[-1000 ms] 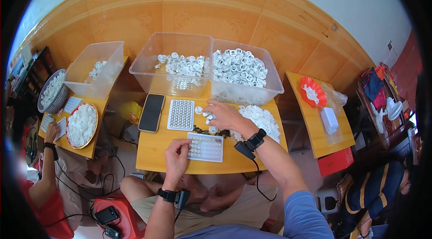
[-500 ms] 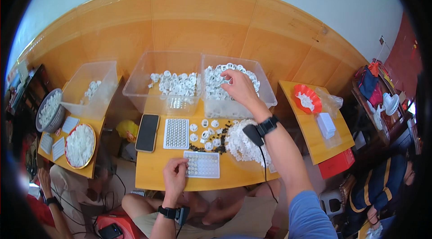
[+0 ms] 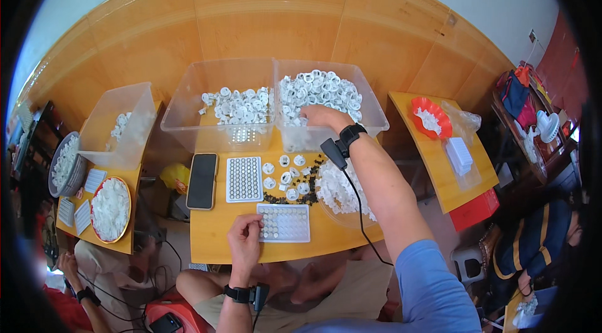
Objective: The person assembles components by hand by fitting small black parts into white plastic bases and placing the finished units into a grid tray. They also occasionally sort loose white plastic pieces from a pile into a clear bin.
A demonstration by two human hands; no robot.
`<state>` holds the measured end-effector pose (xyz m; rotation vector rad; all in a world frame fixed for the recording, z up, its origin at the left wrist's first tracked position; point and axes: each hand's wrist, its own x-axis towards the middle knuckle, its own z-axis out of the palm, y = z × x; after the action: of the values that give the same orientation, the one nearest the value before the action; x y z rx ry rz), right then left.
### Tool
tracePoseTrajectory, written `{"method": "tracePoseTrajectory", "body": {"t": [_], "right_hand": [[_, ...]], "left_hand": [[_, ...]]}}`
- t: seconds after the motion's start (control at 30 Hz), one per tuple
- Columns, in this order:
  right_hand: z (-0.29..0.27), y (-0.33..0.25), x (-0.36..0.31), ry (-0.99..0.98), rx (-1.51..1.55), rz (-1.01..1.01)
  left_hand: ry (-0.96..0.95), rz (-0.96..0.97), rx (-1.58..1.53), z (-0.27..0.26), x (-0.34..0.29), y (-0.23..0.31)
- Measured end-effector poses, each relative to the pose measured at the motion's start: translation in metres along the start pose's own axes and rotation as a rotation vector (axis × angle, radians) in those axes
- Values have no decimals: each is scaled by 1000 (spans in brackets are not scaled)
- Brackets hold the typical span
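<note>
At the front of the table lies a white tray (image 3: 295,237) with rows of small round pieces in its left part. My left hand (image 3: 246,236) is at its left edge, fingers curled and pressed together; what they hold, if anything, is too small to make out. My right hand (image 3: 321,116) reaches down into the right clear plastic box (image 3: 376,125), at the near side of a heap of white ring-shaped plastic parts (image 3: 326,91). Its fingertips are hidden among the parts. Several loose white round parts (image 3: 292,194) stand on the table between the hands.
Small black pieces (image 3: 276,199) and a heap of white pieces (image 3: 338,185) lie near the loose parts. A filled tray (image 3: 244,179) and a phone (image 3: 202,181) are to the left. Another clear box (image 3: 182,113) adjoins the right one. A cable hangs from my right wrist.
My right hand has gone from above the right box down into its white parts. My left hand stays by the tray's left edge. The whole view has shifted slightly.
</note>
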<state>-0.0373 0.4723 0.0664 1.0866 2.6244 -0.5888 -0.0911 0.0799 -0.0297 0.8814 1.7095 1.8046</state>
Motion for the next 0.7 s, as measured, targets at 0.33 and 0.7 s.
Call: {"method": "tracePoseTrajectory", "body": {"t": [0.33, 0.7], "right_hand": [[9, 8, 20, 52, 2, -114], [-15, -18, -28, 281, 300, -78]], "left_hand": [[-11, 62, 9, 0, -1, -1], [0, 63, 17, -4, -2, -12]]}}
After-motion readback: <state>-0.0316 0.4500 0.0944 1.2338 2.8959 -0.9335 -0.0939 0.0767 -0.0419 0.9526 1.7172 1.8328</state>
